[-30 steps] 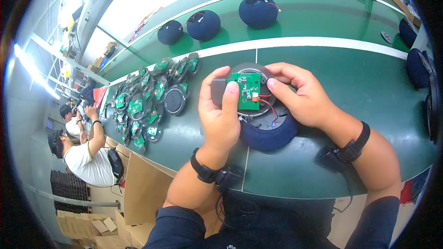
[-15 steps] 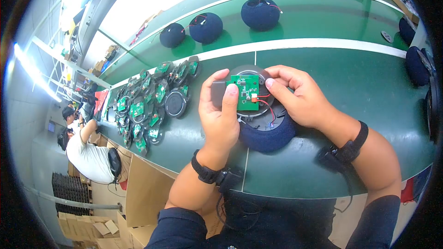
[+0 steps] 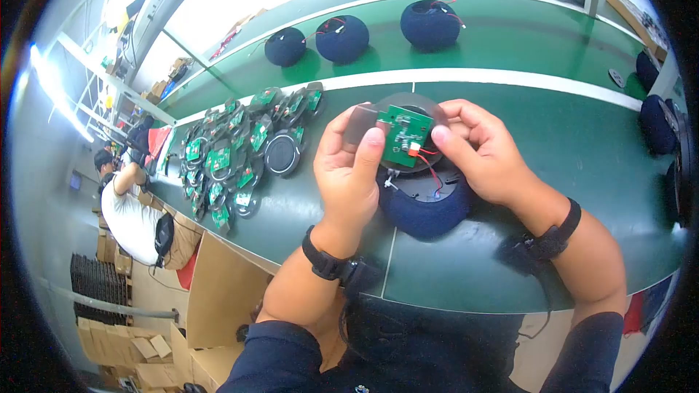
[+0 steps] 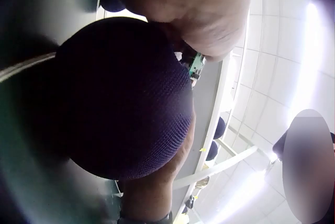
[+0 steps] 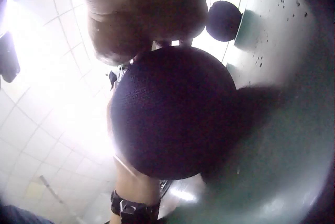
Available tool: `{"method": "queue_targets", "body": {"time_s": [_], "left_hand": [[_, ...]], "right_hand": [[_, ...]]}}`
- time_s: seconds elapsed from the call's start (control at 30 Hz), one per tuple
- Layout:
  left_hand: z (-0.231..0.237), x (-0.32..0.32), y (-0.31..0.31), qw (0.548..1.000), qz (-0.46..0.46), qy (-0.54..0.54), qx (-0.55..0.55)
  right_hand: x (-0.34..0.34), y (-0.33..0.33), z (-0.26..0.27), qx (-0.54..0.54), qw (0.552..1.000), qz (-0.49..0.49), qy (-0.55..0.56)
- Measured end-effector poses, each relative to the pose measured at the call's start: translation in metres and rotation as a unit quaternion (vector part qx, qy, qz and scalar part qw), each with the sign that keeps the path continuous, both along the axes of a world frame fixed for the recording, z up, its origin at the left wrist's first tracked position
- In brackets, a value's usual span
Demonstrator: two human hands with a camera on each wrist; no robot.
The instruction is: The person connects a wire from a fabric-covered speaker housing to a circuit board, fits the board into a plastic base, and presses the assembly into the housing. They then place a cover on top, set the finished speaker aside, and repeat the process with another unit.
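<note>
In the head view, both hands hold a round dark plastic base with a green circuit board [image 3: 409,131] on its face. My left hand [image 3: 351,171] grips its left side, thumb over the board's edge. At the right side, my right hand [image 3: 484,156] grips it with the thumb beside the board. Red wires [image 3: 434,172] run from a plug on the board into the open top of a navy fabric-covered round speaker shell [image 3: 426,212] just below. The shell rests on the bench and fills the middle of the left wrist view, its fabric side [image 4: 125,98] toward the camera.
To the left lies a heap of similar bases with circuit boards [image 3: 218,160]. Several navy shells [image 3: 342,40] with loose wires stand on the green surface behind a white rail [image 3: 495,80]. More shells [image 3: 657,124] are at the right edge. A cardboard box [image 3: 226,284] stands below the bench.
The base with its board has tilted clockwise in my hands, over the shell. The head view has shifted a little, so the background sits farther right.
</note>
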State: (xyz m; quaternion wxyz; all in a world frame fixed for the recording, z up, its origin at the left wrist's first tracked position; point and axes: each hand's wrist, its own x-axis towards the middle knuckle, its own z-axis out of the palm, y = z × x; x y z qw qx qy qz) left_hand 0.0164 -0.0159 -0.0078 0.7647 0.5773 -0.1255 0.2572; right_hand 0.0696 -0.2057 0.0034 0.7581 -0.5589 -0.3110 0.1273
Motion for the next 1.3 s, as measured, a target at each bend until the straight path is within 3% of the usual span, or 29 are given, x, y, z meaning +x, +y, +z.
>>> {"method": "queue_targets", "body": {"time_s": [0.07, 0.17, 0.23, 0.3, 0.37, 0.43, 0.5, 0.57, 0.6, 0.77, 0.83, 1.07, 1.3], "left_hand": [[-0.001, -0.003, 0.003, 0.996, 0.003, -0.051, 0.066], [0.007, 0.001, 0.0, 0.994, -0.013, -0.094, 0.05], [0.008, 0.005, -0.001, 0.997, -0.007, -0.083, 0.0], [-0.001, 0.015, 0.013, 0.999, -0.016, 0.007, 0.036], [0.0, 0.017, 0.013, 0.997, 0.027, 0.034, 0.06], [-0.008, 0.024, 0.015, 0.993, -0.053, 0.051, 0.096], [-0.012, 0.024, 0.01, 0.994, -0.069, 0.059, 0.056], [-0.015, 0.024, 0.008, 0.977, -0.18, 0.11, 0.029], [-0.014, 0.024, 0.008, 0.978, -0.182, 0.103, 0.023], [-0.004, 0.015, 0.013, 0.978, -0.12, 0.108, 0.133], [-0.006, 0.016, 0.012, 0.977, -0.092, 0.055, 0.184], [-0.001, 0.012, 0.011, 0.973, -0.067, 0.031, 0.22], [0.003, 0.01, 0.012, 0.965, -0.063, 0.099, 0.233]], "right_hand": [[-0.003, -0.002, 0.009, -0.032, 0.999, 0.002, -0.029], [0.005, -0.007, 0.008, -0.039, 0.996, -0.01, -0.081], [0.005, -0.01, 0.009, -0.051, 0.993, -0.011, -0.108], [0.005, -0.011, 0.001, 0.016, 0.998, -0.02, -0.061], [0.006, -0.012, -0.005, -0.008, 0.995, -0.029, -0.097], [0.006, -0.014, -0.013, 0.0, 0.979, -0.104, -0.176], [0.005, -0.014, -0.016, -0.016, 0.973, -0.108, -0.202], [0.007, -0.017, -0.022, -0.005, 0.955, -0.175, -0.241], [0.004, -0.016, -0.021, 0.005, 0.955, -0.163, -0.247], [0.004, -0.015, -0.025, 0.014, 0.957, -0.183, -0.223], [0.002, -0.014, -0.025, 0.017, 0.965, -0.162, -0.207], [-0.006, -0.005, -0.021, 0.033, 0.968, -0.165, -0.186], [-0.009, 0.001, -0.02, 0.057, 0.971, -0.165, -0.164]]}}
